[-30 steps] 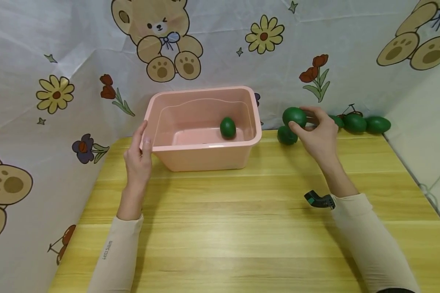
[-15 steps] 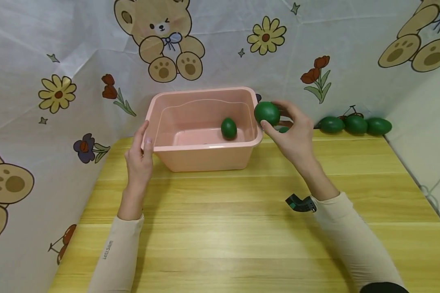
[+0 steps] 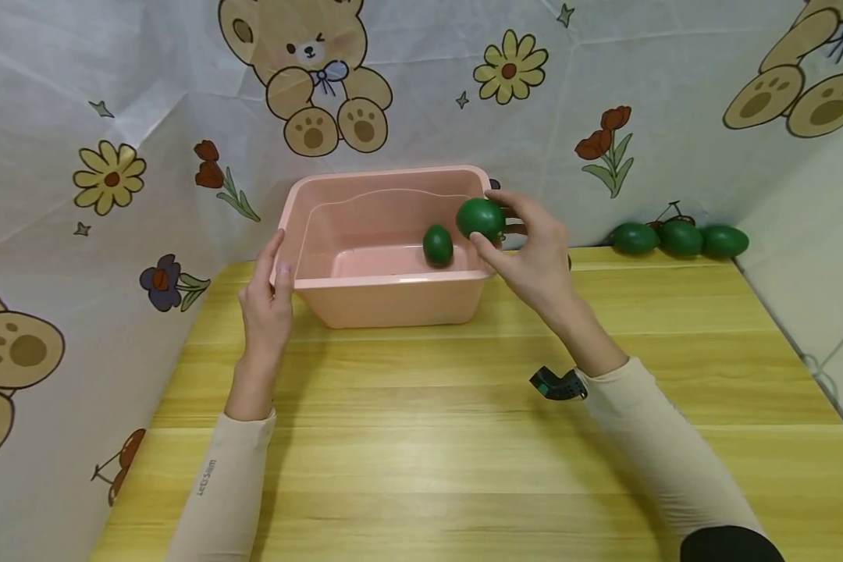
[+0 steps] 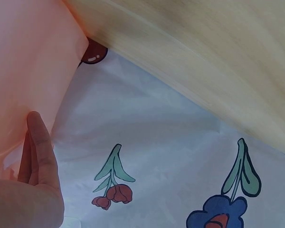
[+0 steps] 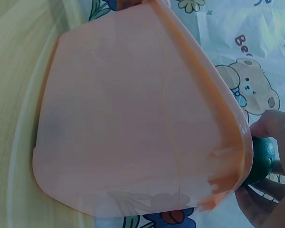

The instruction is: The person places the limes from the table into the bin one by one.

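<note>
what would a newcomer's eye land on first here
Most likely the pink bin at the back of the table, with one green fruit inside. The right hand holds a second fruit at the bin's right end, and the left hand touches its left end. The big bear printed on the cloth behind would probably catch the eye too.

A yellow wood-grained tabletop [image 3: 421,445] carries a pink bin [image 3: 393,306] toward the far side, left of centre. Three green fruits [image 3: 680,237] lie in a row at the far right.
</note>
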Tool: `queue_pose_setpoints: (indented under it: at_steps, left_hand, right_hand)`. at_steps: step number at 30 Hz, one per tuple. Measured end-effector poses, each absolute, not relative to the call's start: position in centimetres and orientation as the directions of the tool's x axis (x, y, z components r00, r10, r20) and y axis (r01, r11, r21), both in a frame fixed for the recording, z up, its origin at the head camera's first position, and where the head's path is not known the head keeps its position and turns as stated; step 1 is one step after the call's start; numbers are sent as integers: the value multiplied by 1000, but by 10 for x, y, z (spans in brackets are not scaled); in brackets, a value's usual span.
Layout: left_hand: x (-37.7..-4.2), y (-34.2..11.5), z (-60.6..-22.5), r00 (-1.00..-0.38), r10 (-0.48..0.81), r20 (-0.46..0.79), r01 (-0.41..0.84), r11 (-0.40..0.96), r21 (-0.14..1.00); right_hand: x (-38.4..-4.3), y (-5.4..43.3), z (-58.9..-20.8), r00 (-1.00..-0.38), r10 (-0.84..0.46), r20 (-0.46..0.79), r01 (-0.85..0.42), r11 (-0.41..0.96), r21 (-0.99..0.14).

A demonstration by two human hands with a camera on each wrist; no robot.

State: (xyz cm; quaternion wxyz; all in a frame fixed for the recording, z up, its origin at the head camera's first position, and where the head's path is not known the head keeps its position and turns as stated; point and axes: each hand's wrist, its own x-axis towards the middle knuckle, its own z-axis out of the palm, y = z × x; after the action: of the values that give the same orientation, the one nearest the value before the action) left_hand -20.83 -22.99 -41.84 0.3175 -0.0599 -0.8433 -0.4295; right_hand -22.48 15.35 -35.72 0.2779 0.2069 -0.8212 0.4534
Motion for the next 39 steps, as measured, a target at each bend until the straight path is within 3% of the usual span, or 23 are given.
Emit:
queue_pose_setpoints:
  at_steps: [20, 27, 39]
  left_hand:
    - [-208, -231, -417, -797, -166, 581, 365, 634, 682]
    - [-208, -232, -418, -794, -154, 588, 372, 642, 671]
    - [-209, -232, -418, -778, -143, 612, 402, 635, 660]
  right_hand:
    - [-238, 189, -390, -811, 35, 584, -458, 583, -671]
    - [-248, 218, -410, -851, 95, 517, -342, 647, -681]
    - [-256, 247, -440, -936, 68, 345, -204, 695, -690]
